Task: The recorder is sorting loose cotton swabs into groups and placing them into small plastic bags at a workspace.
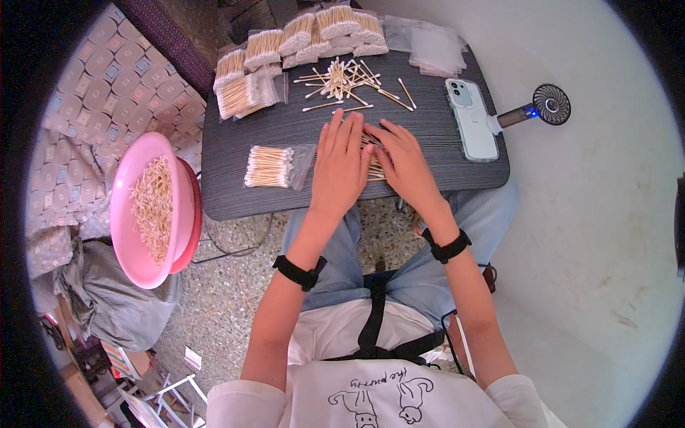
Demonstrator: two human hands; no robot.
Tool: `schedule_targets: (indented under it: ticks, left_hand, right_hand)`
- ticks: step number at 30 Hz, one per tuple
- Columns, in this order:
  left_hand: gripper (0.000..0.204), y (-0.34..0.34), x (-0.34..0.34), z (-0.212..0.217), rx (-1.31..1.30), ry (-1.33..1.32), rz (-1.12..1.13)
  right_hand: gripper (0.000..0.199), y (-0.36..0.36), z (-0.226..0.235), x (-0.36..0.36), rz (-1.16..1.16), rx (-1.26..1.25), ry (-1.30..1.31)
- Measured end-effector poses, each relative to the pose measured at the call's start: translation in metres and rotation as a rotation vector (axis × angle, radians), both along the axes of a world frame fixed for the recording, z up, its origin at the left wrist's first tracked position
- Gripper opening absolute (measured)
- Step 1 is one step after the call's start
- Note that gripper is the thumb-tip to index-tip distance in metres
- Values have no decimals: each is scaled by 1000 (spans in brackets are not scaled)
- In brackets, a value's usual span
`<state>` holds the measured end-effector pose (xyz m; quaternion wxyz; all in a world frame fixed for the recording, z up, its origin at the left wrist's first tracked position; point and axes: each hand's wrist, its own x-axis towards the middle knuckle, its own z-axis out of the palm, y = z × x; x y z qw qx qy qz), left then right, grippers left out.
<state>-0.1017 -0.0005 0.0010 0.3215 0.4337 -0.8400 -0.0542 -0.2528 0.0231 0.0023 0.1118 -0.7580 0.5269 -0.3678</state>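
My left hand and my right hand lie flat, fingers together, on a small heap of wooden cotton swabs near the front of the dark table. The hands press the swabs between them; most of the heap is hidden under the palms. A loose scatter of swabs lies just beyond the fingertips. A filled clear bag of swabs rests to the left of my left hand.
Several packed swab bags line the table's far edge, with empty clear bags at the far right. A phone and a handheld fan sit right. A pink basin of swabs stands left.
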Motion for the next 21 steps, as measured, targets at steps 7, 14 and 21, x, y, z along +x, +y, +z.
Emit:
schedule_targets:
  ticks: [7,14,21]
  left_hand:
    - [42,-1,1,-6,46,-80,5]
    - [42,-2,-1,-7,1,-92,34]
    - [46,-3,-3,-8,-20,-129,46]
  right_hand:
    - [32,-1,3,-1,-14,0,-86]
    - [39,12,7,-1,-4,-26,168]
    - [42,22,1,-8,2,40,212]
